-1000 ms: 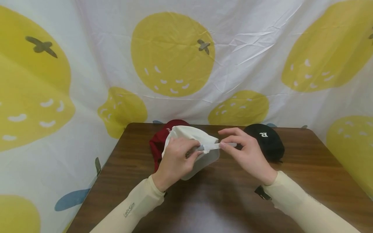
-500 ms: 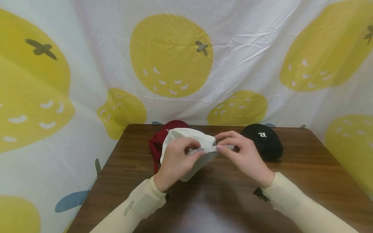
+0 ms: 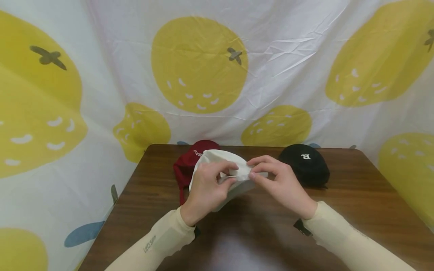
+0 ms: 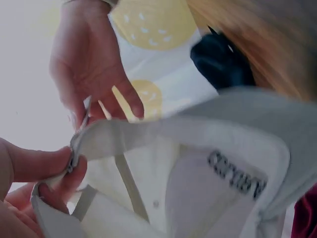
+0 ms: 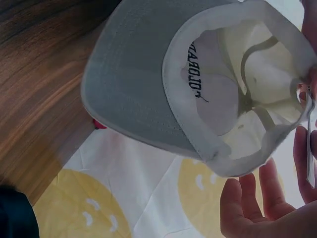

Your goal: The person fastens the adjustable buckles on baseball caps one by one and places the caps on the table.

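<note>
A white baseball cap (image 3: 222, 154) is held above the table, its grey underbrim (image 5: 131, 74) and dark inside lettering showing in both wrist views. At the back of the cap, my left hand (image 3: 207, 186) pinches the adjusting strap between thumb and index finger, right by a small buckle (image 4: 72, 161). Close by on the right, my right hand (image 3: 279, 178) pinches the strap's free end (image 5: 310, 166) with thumb and fingertip. Its other fingers spread beside the cap's rim. In the head view the hands hide much of the strap and brim.
A red cap (image 3: 184, 169) with white lettering lies behind the white cap on the left. Farther right is a black cap (image 3: 305, 171) with a white letter R. Both are on a dark wooden table (image 3: 356, 195), with a lemon-print cloth (image 3: 278, 82) hanging behind.
My hands have drawn closer together, the right shifting slightly left and down. Less strap shows between them, and the buckle seen earlier by my left fingers is now hidden in the head view.
</note>
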`<state>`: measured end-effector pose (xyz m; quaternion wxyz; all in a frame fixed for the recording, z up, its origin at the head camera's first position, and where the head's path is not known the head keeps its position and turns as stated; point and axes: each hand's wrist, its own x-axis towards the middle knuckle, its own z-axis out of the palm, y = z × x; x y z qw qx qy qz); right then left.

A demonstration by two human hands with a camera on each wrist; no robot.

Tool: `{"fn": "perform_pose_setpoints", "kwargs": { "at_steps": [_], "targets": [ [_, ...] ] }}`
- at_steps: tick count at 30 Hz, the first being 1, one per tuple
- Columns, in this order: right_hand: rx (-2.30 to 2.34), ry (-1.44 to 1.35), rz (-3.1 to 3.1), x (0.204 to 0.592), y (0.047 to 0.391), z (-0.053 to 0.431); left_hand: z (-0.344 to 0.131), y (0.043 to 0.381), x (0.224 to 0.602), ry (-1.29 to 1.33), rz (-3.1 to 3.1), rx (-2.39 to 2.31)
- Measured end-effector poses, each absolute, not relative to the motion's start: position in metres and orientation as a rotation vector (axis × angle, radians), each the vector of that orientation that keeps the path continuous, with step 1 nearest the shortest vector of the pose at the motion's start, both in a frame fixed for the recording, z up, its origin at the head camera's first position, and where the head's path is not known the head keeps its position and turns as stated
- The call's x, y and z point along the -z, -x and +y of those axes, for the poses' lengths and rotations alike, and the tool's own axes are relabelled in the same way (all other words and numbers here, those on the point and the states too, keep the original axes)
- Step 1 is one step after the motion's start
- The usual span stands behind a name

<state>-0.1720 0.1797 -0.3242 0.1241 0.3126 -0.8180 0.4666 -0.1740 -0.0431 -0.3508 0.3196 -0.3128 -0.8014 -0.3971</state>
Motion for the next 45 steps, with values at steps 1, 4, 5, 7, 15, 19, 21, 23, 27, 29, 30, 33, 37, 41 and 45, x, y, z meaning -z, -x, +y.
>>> {"fn": "perform_pose_setpoints", "kwargs": {
  "at_steps": [1, 4, 5, 7, 15, 19, 21, 23, 27, 29, 30, 33, 37, 41, 45],
  "targets": [
    [-1.353, -0.904, -2.39, 0.324, 0.172, 0.18, -0.043, 0.174, 0.351, 0.827, -2.09, 1.009],
    [-1.341, -0.894, -2.398, 0.324, 0.174, 0.182, -0.041, 0.173, 0.353, 0.826, -2.057, 0.913],
    [-1.342, -0.894, -2.397, 0.325, 0.176, 0.183, -0.04, 0.172, 0.353, 0.824, -2.054, 0.885],
    [-1.338, -0.892, -2.397, 0.329, 0.182, 0.186, -0.039, 0.171, 0.355, 0.83, -2.049, 0.849],
    [-1.306, -0.899, -2.525, 0.328, 0.206, 0.197, -0.037, 0.167, 0.355, 0.9, -2.014, 0.854],
    [-1.317, -0.895, -2.687, 0.324, 0.216, 0.196, -0.036, 0.164, 0.355, 0.924, -2.031, 0.895],
    [-1.361, -0.883, -2.779, 0.323, 0.22, 0.194, -0.036, 0.163, 0.355, 0.928, -2.04, 0.909],
    [-1.43, -0.881, -2.86, 0.325, 0.224, 0.193, -0.035, 0.161, 0.355, 0.93, -2.048, 0.922],
    [-1.556, -0.88, -2.962, 0.329, 0.23, 0.192, -0.033, 0.159, 0.355, 0.928, -2.061, 0.939],
    [-1.648, -0.889, -2.958, 0.33, 0.232, 0.191, -0.032, 0.158, 0.356, 0.927, -2.068, 0.945],
    [-1.69, -0.884, -2.952, 0.331, 0.234, 0.19, -0.032, 0.158, 0.356, 0.926, -2.072, 0.947],
    [-1.776, -0.845, -2.931, 0.334, 0.237, 0.188, -0.031, 0.157, 0.356, 0.931, -2.082, 0.958],
    [-1.753, -0.785, -2.939, 0.338, 0.24, 0.187, -0.029, 0.157, 0.359, 0.949, -2.094, 0.97],
    [-1.625, -0.839, -2.929, 0.344, 0.239, 0.186, -0.027, 0.155, 0.362, 0.96, -2.117, 0.976],
    [-1.538, -0.882, -2.898, 0.345, 0.235, 0.184, -0.027, 0.153, 0.364, 0.966, -2.128, 0.966]
  ]
}}
